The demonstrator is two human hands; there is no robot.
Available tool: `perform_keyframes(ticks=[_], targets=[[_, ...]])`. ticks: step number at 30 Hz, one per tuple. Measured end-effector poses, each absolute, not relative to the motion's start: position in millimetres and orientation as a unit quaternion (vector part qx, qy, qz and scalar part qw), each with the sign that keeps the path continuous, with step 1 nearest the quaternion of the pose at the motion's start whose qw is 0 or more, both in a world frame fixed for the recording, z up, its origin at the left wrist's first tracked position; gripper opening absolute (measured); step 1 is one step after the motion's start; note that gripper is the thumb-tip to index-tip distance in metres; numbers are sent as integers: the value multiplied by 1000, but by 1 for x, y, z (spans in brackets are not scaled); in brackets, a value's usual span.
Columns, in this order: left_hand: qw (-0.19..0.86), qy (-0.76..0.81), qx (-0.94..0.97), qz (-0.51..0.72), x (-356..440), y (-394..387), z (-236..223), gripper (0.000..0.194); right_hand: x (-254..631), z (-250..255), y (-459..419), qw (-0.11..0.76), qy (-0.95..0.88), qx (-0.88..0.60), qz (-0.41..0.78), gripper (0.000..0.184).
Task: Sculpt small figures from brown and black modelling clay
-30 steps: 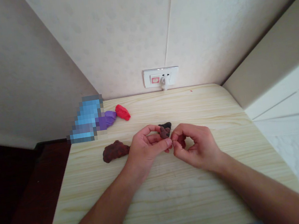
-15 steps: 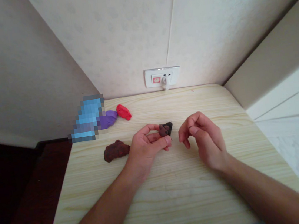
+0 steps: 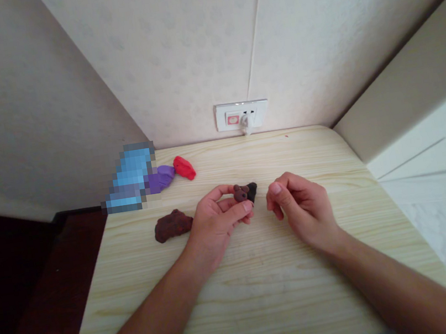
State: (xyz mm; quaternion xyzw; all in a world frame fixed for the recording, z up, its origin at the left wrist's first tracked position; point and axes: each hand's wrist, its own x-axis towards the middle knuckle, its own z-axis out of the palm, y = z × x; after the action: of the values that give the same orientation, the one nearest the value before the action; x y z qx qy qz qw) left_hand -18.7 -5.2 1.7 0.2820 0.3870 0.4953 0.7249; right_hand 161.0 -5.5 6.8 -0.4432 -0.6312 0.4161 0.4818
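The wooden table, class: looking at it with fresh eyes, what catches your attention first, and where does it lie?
The bright red lump probably draws the eye first, near the table's far edge, just right of a purple lump. Next come the two hands above the middle: the left hand holds a small brown clay piece, while the right hand hovers apart from it, fingers curled.

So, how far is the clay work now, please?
The small brown piece already looks shaped, with rounded lumps on it. The left hand holds it; the right hand is apart from it, fingers curled. The large brown lump, purple clay and red clay lie rough on the table, so shaping may be left; how much, I cannot tell.
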Motion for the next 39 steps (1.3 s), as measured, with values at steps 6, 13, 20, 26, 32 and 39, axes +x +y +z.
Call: perform_keyframes(ticks=[6,13,20,26,32,39], targets=[[726,386,277,498,-19,-4,2,32,158,8,-4,490,-650,-421,400,12],[723,393,269,500,-18,-5,3,34,160,5,-4,497,-653,-413,394,19],[729,381,264,503,-19,-5,3,33,160,8,-3,488,-717,-370,334,9],[725,383,272,503,-19,-4,1,32,160,11,-2,463,-750,-376,288,13],[724,381,273,506,-19,-4,1,33,160,9,-1,451,-771,-380,240,11],[730,379,268,502,-19,-4,4,36,161,8,-4,427,-786,-395,209,9]])
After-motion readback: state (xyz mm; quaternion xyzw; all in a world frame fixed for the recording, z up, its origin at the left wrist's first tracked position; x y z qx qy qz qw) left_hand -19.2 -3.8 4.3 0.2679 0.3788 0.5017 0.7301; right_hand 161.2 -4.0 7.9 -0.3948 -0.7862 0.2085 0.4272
